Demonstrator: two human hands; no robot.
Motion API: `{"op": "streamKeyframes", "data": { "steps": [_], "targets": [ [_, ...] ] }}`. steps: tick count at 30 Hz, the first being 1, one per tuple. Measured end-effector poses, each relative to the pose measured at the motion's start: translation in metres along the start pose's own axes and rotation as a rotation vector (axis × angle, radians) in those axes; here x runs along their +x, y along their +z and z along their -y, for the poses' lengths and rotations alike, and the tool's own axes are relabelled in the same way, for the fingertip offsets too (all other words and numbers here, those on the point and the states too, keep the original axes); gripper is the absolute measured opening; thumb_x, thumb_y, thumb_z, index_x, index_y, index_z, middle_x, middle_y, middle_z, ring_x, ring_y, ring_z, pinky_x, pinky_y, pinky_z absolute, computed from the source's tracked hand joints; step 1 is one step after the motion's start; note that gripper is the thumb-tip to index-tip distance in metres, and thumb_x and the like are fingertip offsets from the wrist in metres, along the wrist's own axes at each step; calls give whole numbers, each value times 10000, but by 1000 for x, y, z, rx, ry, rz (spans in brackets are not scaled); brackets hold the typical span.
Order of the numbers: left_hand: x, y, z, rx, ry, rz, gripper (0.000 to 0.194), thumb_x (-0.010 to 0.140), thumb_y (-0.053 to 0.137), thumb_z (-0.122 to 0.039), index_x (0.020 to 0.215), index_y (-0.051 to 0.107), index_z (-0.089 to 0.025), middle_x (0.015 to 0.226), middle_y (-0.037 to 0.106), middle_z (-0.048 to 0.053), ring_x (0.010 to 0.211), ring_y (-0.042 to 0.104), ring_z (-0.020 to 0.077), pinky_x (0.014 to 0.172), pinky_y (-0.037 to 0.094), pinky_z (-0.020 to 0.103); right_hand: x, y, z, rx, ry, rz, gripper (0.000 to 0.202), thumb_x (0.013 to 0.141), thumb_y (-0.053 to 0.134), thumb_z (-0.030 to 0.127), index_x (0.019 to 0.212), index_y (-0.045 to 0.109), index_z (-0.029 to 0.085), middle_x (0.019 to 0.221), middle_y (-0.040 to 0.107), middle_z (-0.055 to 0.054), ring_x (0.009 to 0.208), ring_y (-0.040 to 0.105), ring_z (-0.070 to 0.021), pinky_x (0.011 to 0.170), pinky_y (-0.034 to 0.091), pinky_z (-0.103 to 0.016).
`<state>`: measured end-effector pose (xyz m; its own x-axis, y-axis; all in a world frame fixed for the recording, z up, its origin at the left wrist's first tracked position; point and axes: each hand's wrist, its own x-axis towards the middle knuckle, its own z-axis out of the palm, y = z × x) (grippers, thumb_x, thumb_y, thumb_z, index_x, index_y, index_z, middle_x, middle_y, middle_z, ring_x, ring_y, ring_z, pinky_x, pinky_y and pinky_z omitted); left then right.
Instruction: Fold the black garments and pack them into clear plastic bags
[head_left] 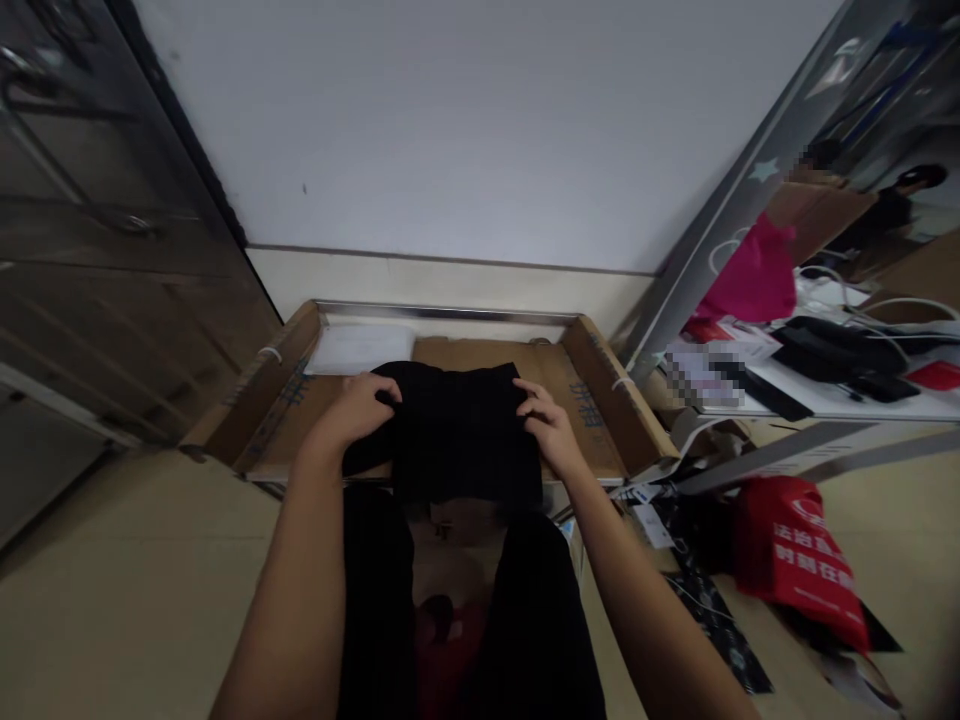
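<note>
A piece of black fabric (465,425), apparently a folded garment, lies across a cardboard-lined tabletop (480,355) in front of me. Its front edge hangs over the near side, above my knees. My left hand (364,405) has its fingers curled on the fabric's upper left part, where a darker flap spreads out beneath the wrist. At the upper right edge, the fingers of my right hand (544,420) are bent and pinch the border of the cloth. The fabric's folds are hard to make out because it is uniformly dark.
A white sheet or packet (360,348) rests at the back left of the cardboard. Raised cardboard flaps border both sides. A cluttered white desk (862,400) stands to the right, a red bag (799,560) on the floor below. A metal door (97,220) is at left; people sit far right.
</note>
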<state>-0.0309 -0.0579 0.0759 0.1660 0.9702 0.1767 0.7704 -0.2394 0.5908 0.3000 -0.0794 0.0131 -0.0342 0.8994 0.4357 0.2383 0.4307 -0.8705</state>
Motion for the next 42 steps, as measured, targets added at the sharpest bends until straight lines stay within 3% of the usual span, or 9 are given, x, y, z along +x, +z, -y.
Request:
{"op": "streamKeyframes", "data": {
  "steps": [7, 14, 18, 20, 25, 28, 31, 36, 42],
  "targets": [
    [-8, 11, -8, 59, -256, 297, 237, 614, 529, -103, 568, 719, -236, 648, 697, 39, 724, 631, 227, 816, 462, 358, -14, -15, -1, -310, -31, 151, 174, 609, 529, 117, 594, 651, 240, 1501, 521, 6, 1431, 349, -298, 1204, 217, -545],
    [4, 25, -4, -151, -360, -21, 142, 765, 577, -261, 764, 709, -207, 806, 718, 50, 798, 655, 224, 715, 455, 316, -14, -19, 14, -471, -70, 254, 296, 532, 472, 19, 637, 677, 206, 1607, 379, 3, 1533, 182, -322, 1228, 161, -597],
    [5, 35, -9, -230, -264, -49, 212, 756, 678, -302, 943, 694, -205, 986, 723, 58, 920, 661, 232, 817, 486, 328, -3, -7, 42, -495, -151, 249, 547, 540, 456, -23, 931, 745, 228, 1613, 369, -20, 1547, 185, -288, 1243, 175, -600],
    [5, 38, -12, -240, -235, -56, 274, 739, 711, -275, 1003, 693, -201, 1055, 716, 73, 977, 659, 245, 883, 490, 353, 1, 7, 54, -494, -171, 328, 641, 571, 449, -41, 1057, 752, 246, 1612, 377, -23, 1552, 187, -275, 1245, 196, -598],
    [2, 37, -24, -312, -103, -170, 394, 728, 712, -185, 1121, 683, -194, 1219, 683, 82, 1158, 616, 251, 1057, 443, 386, -3, 45, 60, -567, -144, 662, 628, 613, 465, -47, 1033, 801, 277, 1589, 433, -26, 1551, 207, -326, 1230, 189, -648],
    [1, 37, -27, -366, -22, -146, 566, 694, 695, -115, 1250, 637, -205, 1316, 642, 76, 1240, 580, 251, 1114, 415, 392, -6, 51, 56, -540, -136, 726, 681, 634, 459, -33, 1140, 770, 298, 1572, 460, -29, 1540, 251, -308, 1230, 173, -657],
    [3, 35, -21, -343, 12, -188, 655, 651, 622, -24, 1279, 617, -212, 1340, 616, 72, 1268, 560, 247, 1149, 395, 400, 0, 40, 48, -427, -144, 592, 636, 670, 444, -7, 1132, 767, 287, 1490, 560, -28, 1505, 343, -256, 1249, 183, -600],
    [15, 19, -13, -217, -38, -368, 612, 644, 573, 16, 1212, 635, -204, 1268, 590, 94, 1253, 547, 264, 1154, 403, 420, 18, 13, 10, -119, -22, 52, 399, 725, 490, 124, 975, 773, 253, 1247, 724, -38, 1267, 607, -233, 1189, 363, -485],
    [18, 16, -56, -215, 51, -364, 500, 715, 573, 5, 1160, 666, -202, 1230, 562, 101, 1193, 573, 252, 1130, 431, 413, 22, 5, -30, 253, 219, -229, 304, 701, 631, 239, 977, 758, 223, 1122, 769, -64, 1142, 679, -245, 1115, 443, -474]
  ]
}}
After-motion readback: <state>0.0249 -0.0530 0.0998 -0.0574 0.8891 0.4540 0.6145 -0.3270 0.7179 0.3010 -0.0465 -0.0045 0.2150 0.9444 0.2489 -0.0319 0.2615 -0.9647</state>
